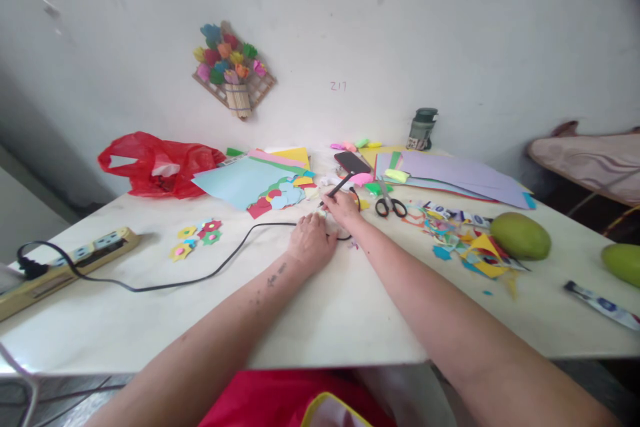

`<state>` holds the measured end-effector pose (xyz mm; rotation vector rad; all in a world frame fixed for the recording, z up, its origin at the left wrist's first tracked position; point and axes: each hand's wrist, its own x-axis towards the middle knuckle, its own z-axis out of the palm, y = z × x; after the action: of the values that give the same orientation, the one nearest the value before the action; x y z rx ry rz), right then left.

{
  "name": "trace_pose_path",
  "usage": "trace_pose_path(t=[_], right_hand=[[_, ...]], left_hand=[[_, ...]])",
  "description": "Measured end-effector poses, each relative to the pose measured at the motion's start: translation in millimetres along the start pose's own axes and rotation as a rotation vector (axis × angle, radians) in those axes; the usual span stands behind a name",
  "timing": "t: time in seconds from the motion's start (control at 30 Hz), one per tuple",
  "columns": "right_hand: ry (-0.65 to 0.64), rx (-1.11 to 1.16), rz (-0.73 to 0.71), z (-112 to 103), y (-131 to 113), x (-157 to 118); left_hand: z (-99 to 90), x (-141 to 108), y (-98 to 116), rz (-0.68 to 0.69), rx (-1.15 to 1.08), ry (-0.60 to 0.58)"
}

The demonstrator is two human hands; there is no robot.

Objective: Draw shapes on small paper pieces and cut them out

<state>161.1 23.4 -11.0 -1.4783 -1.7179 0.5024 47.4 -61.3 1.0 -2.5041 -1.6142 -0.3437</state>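
Note:
Near the middle of the table, my right hand (343,208) grips a slim black pen (341,184), its tip slanting down just beyond my left fingers. My left hand (313,240) lies palm down on the tabletop, fingers stretched forward; a small whitish item by its fingertips is too blurred to name. A black cable (200,285) runs from the left to my left hand and shows again beside my right. Just ahead are cut paper shapes (285,195), a phone (352,163) and black-handled scissors (391,207). Small paper flowers (210,230) lie to the left.
A power strip (83,265) sits at the left, with a red plastic bag (165,167) behind it. Coloured paper sheets (445,170), paper scraps (480,257), a green mango (520,236) and a glue tube (603,305) are on the right. A dark jar (423,128) stands by the wall.

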Motion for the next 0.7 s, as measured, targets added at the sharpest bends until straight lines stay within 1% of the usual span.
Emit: trace_pose_path(t=[0.17, 0.27, 0.47, 0.7], right_hand=[[0.001, 0.027, 0.0, 3.2, 1.7, 1.9], [0.004, 0.004, -0.005, 4.2, 2.3, 2.6], [-0.01, 0.014, -0.005, 1.6, 0.8, 0.9], [-0.004, 0.025, -0.031, 0.9, 1.7, 0.6]], left_hand=[[-1.8, -0.6, 0.8, -0.017, -0.003, -0.008], [-2.1, -0.7, 1.2, -0.018, -0.015, -0.016], [1.0, 0.3, 0.3, -0.036, -0.051, -0.024], [0.3, 0.4, 0.9, -0.061, -0.084, -0.043]])
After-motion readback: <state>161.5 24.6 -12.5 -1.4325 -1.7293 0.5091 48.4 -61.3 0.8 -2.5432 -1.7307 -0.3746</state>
